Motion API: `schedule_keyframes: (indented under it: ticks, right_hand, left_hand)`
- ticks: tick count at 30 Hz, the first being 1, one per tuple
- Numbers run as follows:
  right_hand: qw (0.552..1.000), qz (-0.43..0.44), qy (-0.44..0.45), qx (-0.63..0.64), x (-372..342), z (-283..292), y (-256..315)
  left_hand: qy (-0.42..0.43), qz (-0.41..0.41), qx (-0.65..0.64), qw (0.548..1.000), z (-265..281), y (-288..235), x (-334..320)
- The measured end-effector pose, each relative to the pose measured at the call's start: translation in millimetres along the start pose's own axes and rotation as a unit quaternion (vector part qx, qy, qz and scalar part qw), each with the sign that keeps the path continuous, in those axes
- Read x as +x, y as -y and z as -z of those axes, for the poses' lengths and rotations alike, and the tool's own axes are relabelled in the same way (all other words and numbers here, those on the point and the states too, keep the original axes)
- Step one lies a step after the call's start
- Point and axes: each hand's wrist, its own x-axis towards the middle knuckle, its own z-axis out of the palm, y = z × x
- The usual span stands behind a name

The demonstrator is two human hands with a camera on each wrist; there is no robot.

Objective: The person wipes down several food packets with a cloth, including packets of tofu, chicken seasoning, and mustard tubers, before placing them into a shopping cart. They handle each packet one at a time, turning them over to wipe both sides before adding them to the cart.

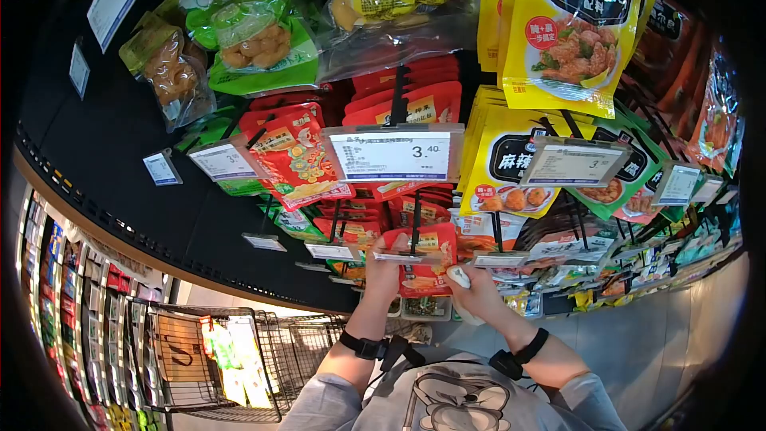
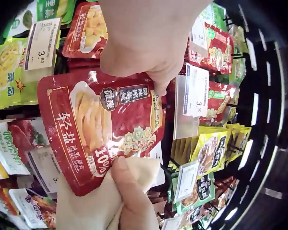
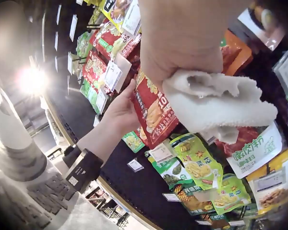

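A red food packet (image 2: 129, 110) with pictures of yellow strips on its front is between my two hands at the hanging rack. My left hand (image 1: 381, 278) grips one edge of it, the fingers partly behind the packet. Bunched in my right hand (image 1: 480, 297) is a white cloth (image 3: 221, 103). The right thumb (image 2: 129, 191) lies on the packet's opposite edge, with the cloth beneath it in the left wrist view. Similar red packets (image 1: 299, 156) hang above and around it. A price tag overlaps the packet in the head view.
Price tags (image 1: 395, 154) on hooks stick out in front of the packets. Yellow packets (image 1: 570, 28) hang upper right, green bags (image 1: 247, 32) upper left. Along the dark shelf runs a curved edge (image 1: 159, 251). A wire cart (image 1: 271, 351) holding a few goods stands lower left.
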Motion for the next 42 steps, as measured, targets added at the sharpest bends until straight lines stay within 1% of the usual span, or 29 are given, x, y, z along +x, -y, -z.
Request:
schedule_keyframes:
  ticks: [3, 4, 5, 6, 9, 10, 11, 13, 14, 15, 16, 17, 18, 20, 21, 23, 24, 27, 28, 30, 31, 34, 35, 36, 38, 39, 40, 41, 42]
  right_hand:
    - [0.998, -0.008, -0.047, -0.029, 13.4, -2.7, -1.6]
    - [0.998, -0.007, -0.049, -0.028, 14.4, -2.7, -4.0]
    - [0.997, 0.03, -0.063, -0.024, 16.3, -2.1, -5.8]
    - [0.995, 0.068, -0.077, -0.02, 18.3, -0.7, -6.3]
    - [0.989, 0.105, -0.087, -0.06, 7.3, 10.4, -6.4]
    - [0.996, 0.059, -0.049, -0.039, -1.8, 16.3, -7.4]
    - [0.996, 0.06, -0.05, -0.039, -10.7, 23.0, -3.0]
    - [0.998, -0.058, -0.016, -0.018, -27.1, 35.7, 5.5]
    - [0.999, -0.013, -0.053, -0.002, -35.0, 37.8, 2.1]
    - [0.998, -0.011, -0.054, -0.002, -41.9, 42.7, -2.2]
    - [0.999, -0.007, -0.046, 0.003, -48.9, 49.2, -7.5]
    - [0.999, -0.003, -0.038, 0.009, -55.9, 55.0, -12.8]
    - [0.998, -0.035, -0.043, 0.004, -63.5, 59.0, -17.9]
    - [0.997, -0.053, -0.048, 0.035, -78.9, 70.5, -19.4]
    - [0.994, -0.07, -0.053, 0.066, -87.3, 77.6, -18.0]
    - [0.994, -0.078, -0.049, 0.063, -102.7, 89.7, -21.6]
    - [0.99, -0.073, -0.08, 0.088, -111.5, 92.0, -31.0]
    - [0.985, -0.059, -0.123, 0.102, -137.3, 105.0, -44.8]
    - [0.976, -0.082, -0.138, 0.146, -146.0, 108.0, -52.0]
    - [0.954, -0.127, -0.148, 0.227, -162.6, 114.6, -58.6]
    - [0.956, -0.123, -0.143, 0.226, -170.4, 116.7, -63.6]
    - [0.931, -0.142, -0.15, 0.3, -189.8, 123.1, -74.4]
    - [0.936, -0.136, -0.132, 0.297, -193.6, 125.5, -77.1]
    - [0.933, -0.163, -0.14, 0.29, -197.9, 125.8, -82.6]
    - [0.924, -0.205, -0.149, 0.288, -207.9, 112.8, -122.6]
    - [0.927, -0.206, -0.117, 0.292, -206.2, 108.9, -126.6]
    - [0.924, -0.207, -0.107, 0.304, -209.7, 102.5, -121.6]
    - [0.92, -0.21, -0.1, 0.316, -213.7, 96.5, -115.3]
    - [0.915, -0.24, -0.049, 0.32, -213.3, 93.1, -110.3]
  left_hand:
    - [-0.025, -0.042, 0.016, 0.999, -17.0, -0.6, 7.2]
    - [-0.044, -0.132, 0.08, 0.987, -23.2, 1.9, 9.6]
    - [-0.063, -0.222, 0.141, 0.963, -26.7, 3.3, 12.2]
    - [-0.047, -0.238, 0.196, 0.95, -12.2, 20.5, 16.8]
    - [-0.048, -0.251, 0.261, 0.931, -16.2, 17.6, -9.3]
    - [-0.045, -0.229, 0.215, 0.948, -1.4, 34.7, -13.7]
    - [-0.044, -0.231, 0.215, 0.948, 2.5, 40.6, -18.3]
    - [-0.099, -0.275, 0.279, 0.915, 9.7, 53.3, -25.3]
    - [-0.134, -0.301, 0.297, 0.896, 15.4, 61.5, -27.6]
    - [-0.134, -0.302, 0.297, 0.896, 20.9, 69.8, -30.6]
    - [-0.112, -0.364, 0.423, 0.822, 15.1, 64.3, -39.0]
    - [-0.087, -0.417, 0.538, 0.728, 7.3, 56.8, -47.6]
    - [-0.087, -0.418, 0.538, 0.727, -4.1, 49.7, -51.3]
    - [-0.017, -0.406, 0.624, 0.668, -34.7, 33.7, -47.9]
    - [-0.018, -0.407, 0.624, 0.667, -38.0, 36.2, -41.3]
    - [-0.021, -0.401, 0.58, 0.708, -46.2, 37.8, -27.1]
    - [0.008, -0.334, 0.554, 0.763, -47.4, 36.4, -26.0]
    - [-0.004, -0.339, 0.572, 0.747, -47.8, 40.4, -21.6]
    - [-0.009, -0.392, 0.577, 0.717, -48.0, 41.0, -20.9]
    - [-0.02, -0.399, 0.574, 0.715, -45.6, 45.3, -26.9]
    - [-0.03, -0.404, 0.571, 0.714, -44.7, 46.9, -33.0]
    - [-0.029, -0.365, 0.547, 0.753, -39.6, 47.7, -68.3]
    - [-0.021, -0.355, 0.53, 0.77, -33.3, 50.2, -82.6]
    - [-0.033, -0.295, 0.546, 0.783, -22.3, 56.5, -99.8]
    - [-0.05, -0.259, 0.539, 0.8, -9.9, 54.4, -138.5]
    - [-0.057, -0.231, 0.528, 0.815, 0.7, 55.9, -158.2]
    - [-0.066, -0.22, 0.59, 0.774, 12.8, 55.2, -177.4]
    - [-0.073, -0.211, 0.574, 0.788, 19.2, 50.5, -198.9]
    - [-0.083, -0.165, 0.561, 0.807, 26.1, 43.7, -220.2]
